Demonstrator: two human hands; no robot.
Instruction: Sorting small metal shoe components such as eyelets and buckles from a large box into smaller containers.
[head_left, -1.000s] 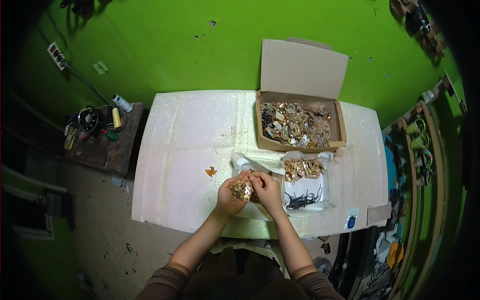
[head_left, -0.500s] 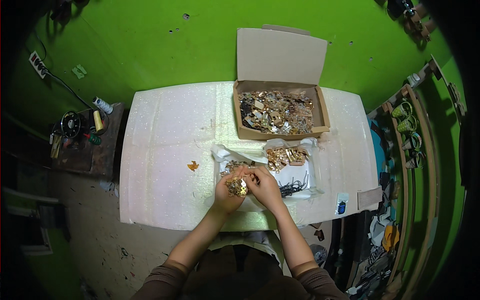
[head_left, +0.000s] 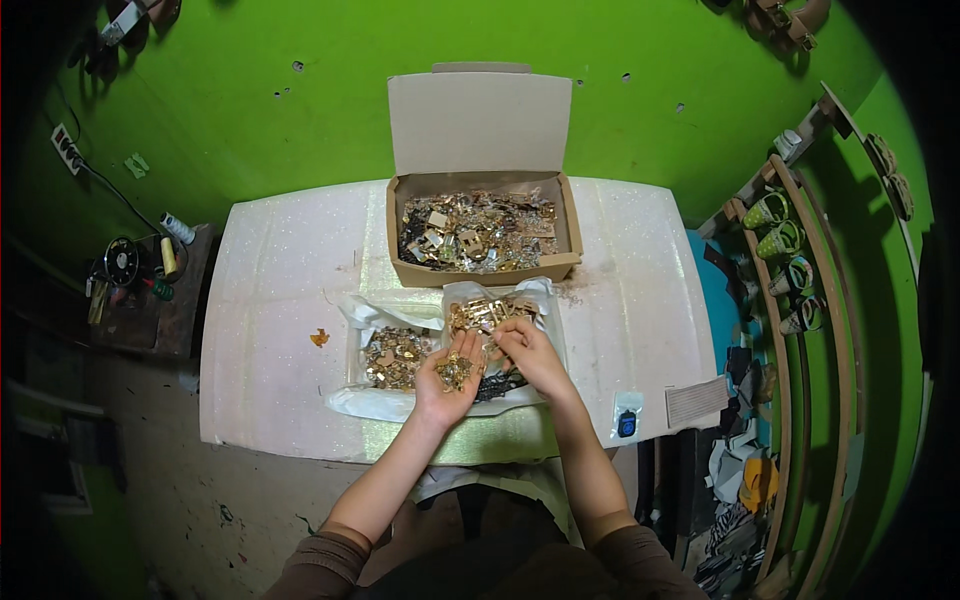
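Note:
My left hand point(head_left: 446, 402) is palm up, fingers forward, cradling a small heap of gold metal pieces point(head_left: 454, 373). Beside it my right hand point(head_left: 536, 362) bends its fingers into a pinch over the paper-lined tray; whatever they hold is too small to make out. Both hands are above the white-lined tray point(head_left: 372, 402). Its left part holds a pile of mixed gold and silver metal ornaments point(head_left: 392, 358). At the back right are larger gold pieces point(head_left: 488, 312), and black beaded strands point(head_left: 498, 386) lie partly hidden under my right hand.
An open cardboard box point(head_left: 484, 275) full of metal ornaments stands behind the tray. On the table point(head_left: 270, 270) lie an orange-brown scrap point(head_left: 319, 338), a small packet with a dark blue item point(head_left: 627, 420) and a grey striped card point(head_left: 696, 402). Shoes hang on a rack point(head_left: 780, 238) at the right.
The view has swung right. My hands have moved rightward over the tray and apart, the left palm opening flatter under the gold pieces. The left pile of ornaments is now uncovered.

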